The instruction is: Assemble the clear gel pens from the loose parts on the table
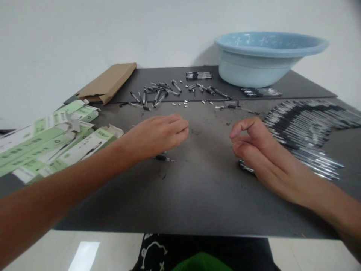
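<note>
My left hand reaches over the dark table, palm down, fingers held together and curled slightly. A black pen part with a metal tip pokes out from under it. My right hand rests on the table with its fingers curled in a loose pinch; I cannot make out anything between them. A few pens lie partly hidden under that hand. To its right spreads a big heap of black and silver pens.
Green and white pen boxes pile up at the left. A brown paper bag lies at the back left. Loose pen parts and metal tips are scattered at the back. A light blue basin stands at the back right.
</note>
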`<state>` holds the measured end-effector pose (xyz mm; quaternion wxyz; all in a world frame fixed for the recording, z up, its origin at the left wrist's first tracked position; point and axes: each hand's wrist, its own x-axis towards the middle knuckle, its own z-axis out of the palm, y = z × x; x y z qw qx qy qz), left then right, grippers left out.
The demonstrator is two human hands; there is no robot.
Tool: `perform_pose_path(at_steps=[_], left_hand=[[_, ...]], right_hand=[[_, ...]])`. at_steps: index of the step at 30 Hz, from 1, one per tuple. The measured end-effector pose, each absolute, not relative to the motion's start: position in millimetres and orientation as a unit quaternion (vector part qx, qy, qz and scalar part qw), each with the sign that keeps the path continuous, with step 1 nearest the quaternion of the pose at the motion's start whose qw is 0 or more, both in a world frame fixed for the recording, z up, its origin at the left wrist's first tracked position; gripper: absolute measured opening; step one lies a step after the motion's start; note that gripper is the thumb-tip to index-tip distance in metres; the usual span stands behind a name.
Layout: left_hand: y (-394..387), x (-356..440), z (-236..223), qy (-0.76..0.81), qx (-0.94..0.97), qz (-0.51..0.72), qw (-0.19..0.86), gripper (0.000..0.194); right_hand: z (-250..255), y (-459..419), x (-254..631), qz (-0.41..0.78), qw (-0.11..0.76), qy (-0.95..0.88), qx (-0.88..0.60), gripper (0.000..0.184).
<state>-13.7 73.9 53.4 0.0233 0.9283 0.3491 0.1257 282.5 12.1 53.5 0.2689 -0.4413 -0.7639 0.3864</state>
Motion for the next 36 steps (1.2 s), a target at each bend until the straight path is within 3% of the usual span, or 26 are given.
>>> perform_pose_path(at_steps=[3,7,10,12,18,28,36], left_hand=[[65.0,-12.0,51.5,0.340,0.930,0.122,0.058,0.032],[52.0,-5.0,55.1,0.447,0.837,0.269,0.168,0.022],[43.7,1.1,55.1,0.481,0.789,0.295,0.245,0.019],[39.9,2.7,50.8,0.485,0.784,0.304,0.241,0.018],[34.7,-7.8,28.9,0.460,0.823,0.318,0.103,0.019],[26.9,-9.5,28.7,0.415,0.850,0.318,0.070,0.022],[21.7,-1.9,27.7,0.411,0.838,0.311,0.178,0.026]], right_hand=[[52.4,10.9,278.9,0.442,0.265,-0.741,-0.430,0.014],[50.9,14.2,271.6,0.557,0.273,-0.698,-0.358,0.024],[50.8,17.4,267.9,0.615,0.283,-0.663,-0.320,0.028],[49.8,18.9,267.5,0.628,0.280,-0.651,-0.321,0.027],[44.3,23.7,274.9,0.512,0.277,-0.715,-0.388,0.022],[58.3,26.2,273.9,0.361,0.278,-0.789,-0.412,0.028],[57.4,32.8,274.8,0.411,0.270,-0.781,-0.384,0.033]])
